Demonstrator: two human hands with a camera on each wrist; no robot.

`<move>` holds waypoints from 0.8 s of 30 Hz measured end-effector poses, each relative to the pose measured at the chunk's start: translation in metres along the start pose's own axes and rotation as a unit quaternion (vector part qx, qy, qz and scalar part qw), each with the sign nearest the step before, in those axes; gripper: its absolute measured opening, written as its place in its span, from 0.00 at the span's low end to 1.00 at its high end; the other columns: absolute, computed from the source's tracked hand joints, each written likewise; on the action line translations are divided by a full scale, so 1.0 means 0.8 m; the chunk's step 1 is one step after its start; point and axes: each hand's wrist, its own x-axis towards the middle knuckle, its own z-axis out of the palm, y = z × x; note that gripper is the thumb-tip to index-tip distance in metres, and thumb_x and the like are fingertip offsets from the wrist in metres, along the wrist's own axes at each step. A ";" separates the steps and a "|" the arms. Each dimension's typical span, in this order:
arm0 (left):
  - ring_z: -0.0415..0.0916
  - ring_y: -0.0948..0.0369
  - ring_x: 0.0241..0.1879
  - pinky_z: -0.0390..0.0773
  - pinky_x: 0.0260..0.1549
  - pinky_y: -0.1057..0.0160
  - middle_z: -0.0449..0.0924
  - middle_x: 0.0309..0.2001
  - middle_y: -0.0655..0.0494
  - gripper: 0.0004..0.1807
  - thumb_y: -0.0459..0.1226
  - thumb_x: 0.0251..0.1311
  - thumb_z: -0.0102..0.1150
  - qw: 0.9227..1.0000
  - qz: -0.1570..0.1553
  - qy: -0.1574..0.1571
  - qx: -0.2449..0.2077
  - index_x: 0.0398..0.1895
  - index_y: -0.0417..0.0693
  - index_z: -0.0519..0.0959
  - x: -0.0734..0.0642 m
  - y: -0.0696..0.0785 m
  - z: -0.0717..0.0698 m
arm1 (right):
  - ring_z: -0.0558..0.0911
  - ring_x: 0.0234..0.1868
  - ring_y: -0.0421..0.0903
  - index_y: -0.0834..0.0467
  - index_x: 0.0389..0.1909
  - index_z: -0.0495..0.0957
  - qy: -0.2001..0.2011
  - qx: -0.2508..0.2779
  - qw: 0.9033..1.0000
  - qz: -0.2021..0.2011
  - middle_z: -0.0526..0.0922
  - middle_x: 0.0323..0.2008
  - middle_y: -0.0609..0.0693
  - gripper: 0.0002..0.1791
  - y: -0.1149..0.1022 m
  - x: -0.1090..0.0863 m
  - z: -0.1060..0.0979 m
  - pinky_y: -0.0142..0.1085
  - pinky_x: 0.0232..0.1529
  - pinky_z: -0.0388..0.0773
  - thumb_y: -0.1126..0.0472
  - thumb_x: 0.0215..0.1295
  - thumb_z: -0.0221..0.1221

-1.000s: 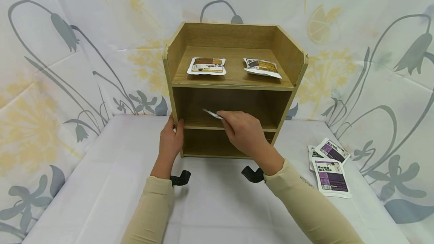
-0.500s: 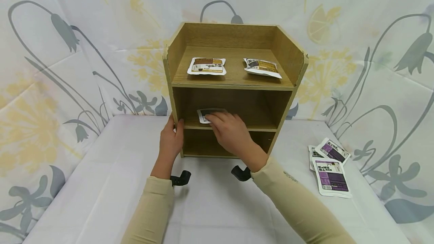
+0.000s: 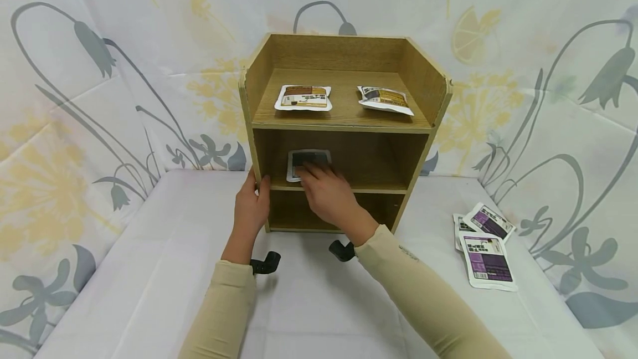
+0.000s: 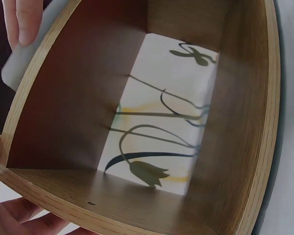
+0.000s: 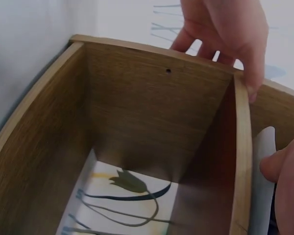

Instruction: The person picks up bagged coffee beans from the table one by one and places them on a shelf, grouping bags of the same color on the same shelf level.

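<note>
A small wooden shelf unit [image 3: 344, 127] stands upright in the head view. My left hand [image 3: 251, 206] grips its left side panel, thumb at the front edge and fingers around the outside. On the middle shelf, toward the left, lies a flat white-edged pouch [image 3: 295, 159] with a dark face. The fingertips of my right hand [image 3: 331, 198] rest on this pouch and cover part of it. From the right wrist, the thumb [image 5: 273, 166] touches the pouch [image 5: 262, 191] near its edge. The left wrist view shows fingers [image 4: 28, 22] against its pale border.
Two plump pouches, a brown-labelled one [image 3: 303, 98] and a yellow-labelled one [image 3: 385, 99], lie on the top level. Several purple-labelled pouches [image 3: 487, 262] overlap on the white cloth at the right. A flower-patterned cloth [image 3: 164, 43] hangs behind the unit.
My right hand has moved left and brought the pouch down from a tilted pinch to lying flat on the middle shelf, then slightly deeper. My left hand has stayed put.
</note>
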 end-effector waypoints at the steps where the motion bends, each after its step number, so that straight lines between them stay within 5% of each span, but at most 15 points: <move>1: 0.71 0.43 0.63 0.75 0.55 0.41 0.70 0.67 0.45 0.30 0.53 0.74 0.37 1.000 -0.001 0.000 0.000 0.75 0.56 0.56 0.000 0.000 0.000 | 0.79 0.58 0.50 0.51 0.60 0.76 -0.005 0.000 1.000 0.002 0.78 0.60 0.50 0.18 0.000 0.001 0.002 0.49 0.54 0.79 0.56 0.73 0.52; 24: 0.71 0.42 0.63 0.75 0.54 0.40 0.71 0.66 0.43 0.30 0.52 0.74 0.38 1.000 -0.005 -0.002 -0.005 0.75 0.54 0.57 0.000 0.003 -0.002 | 0.71 0.68 0.51 0.49 0.67 0.69 -0.084 0.019 0.995 0.045 0.72 0.67 0.49 0.21 -0.001 0.024 0.008 0.51 0.67 0.68 0.54 0.76 0.45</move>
